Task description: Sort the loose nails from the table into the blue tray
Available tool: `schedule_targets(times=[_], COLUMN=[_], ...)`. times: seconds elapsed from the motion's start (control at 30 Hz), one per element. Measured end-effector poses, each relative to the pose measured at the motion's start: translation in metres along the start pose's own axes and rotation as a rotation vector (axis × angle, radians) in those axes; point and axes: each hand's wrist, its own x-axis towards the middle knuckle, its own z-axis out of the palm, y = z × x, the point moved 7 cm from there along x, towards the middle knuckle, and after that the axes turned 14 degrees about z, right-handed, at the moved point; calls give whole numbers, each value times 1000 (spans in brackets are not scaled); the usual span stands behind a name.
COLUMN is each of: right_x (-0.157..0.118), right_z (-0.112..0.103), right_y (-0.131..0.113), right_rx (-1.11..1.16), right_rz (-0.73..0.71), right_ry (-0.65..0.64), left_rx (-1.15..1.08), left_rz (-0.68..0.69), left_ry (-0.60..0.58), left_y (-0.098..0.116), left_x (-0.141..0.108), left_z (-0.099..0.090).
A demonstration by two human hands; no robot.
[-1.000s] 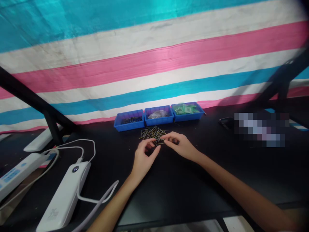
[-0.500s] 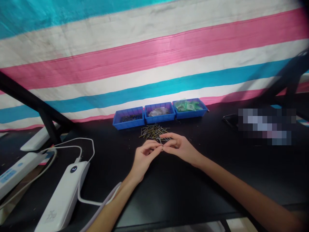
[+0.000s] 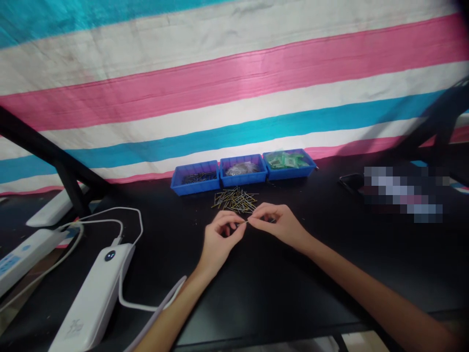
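Note:
My left hand [image 3: 222, 237] and my right hand [image 3: 278, 225] meet above the black table, thumb and forefinger pinched on each. A thin, light-coloured screw-like piece [image 3: 246, 222] spans the small gap between the two sets of fingertips; most of it is hidden by the fingers. Just beyond my hands lies a loose pile of thin gold and silver screws or nails [image 3: 234, 199], too small to tell which. Behind the pile stands a row of blue bins: a left bin [image 3: 196, 188] with dark metal pieces, a middle bin [image 3: 245, 180] with clear plastic bags, and a right bin [image 3: 291, 172] with green packets.
A white power bank [image 3: 93, 298] with a cable lies at the left, its cable running to my left forearm. Beyond it is a white power strip [image 3: 29, 254]. A dark phone-like object [image 3: 351, 182] sits at the right. A striped sheet [image 3: 234, 83] hangs behind.
My right forefinger has drawn back from over the pile and now pinches against the thumb. The fingertips of both hands have parted slightly, showing the thin piece between them.

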Motion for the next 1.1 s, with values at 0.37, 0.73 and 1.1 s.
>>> schedule_targets(times=[0.37, 0.73, 1.1], right_x=[-4, 17, 96], right_z=[5, 1, 28], right_y=[-8, -9, -48], right_rx=[-103, 145, 183], right_rz=[-35, 87, -13], right_ry=[-41, 2, -105], left_rx=[-38, 38, -6], left_rz=[44, 85, -22], left_ry=[98, 127, 475], left_y=[2, 9, -16], left_x=[-2, -1, 3], left_z=[-5, -6, -57])
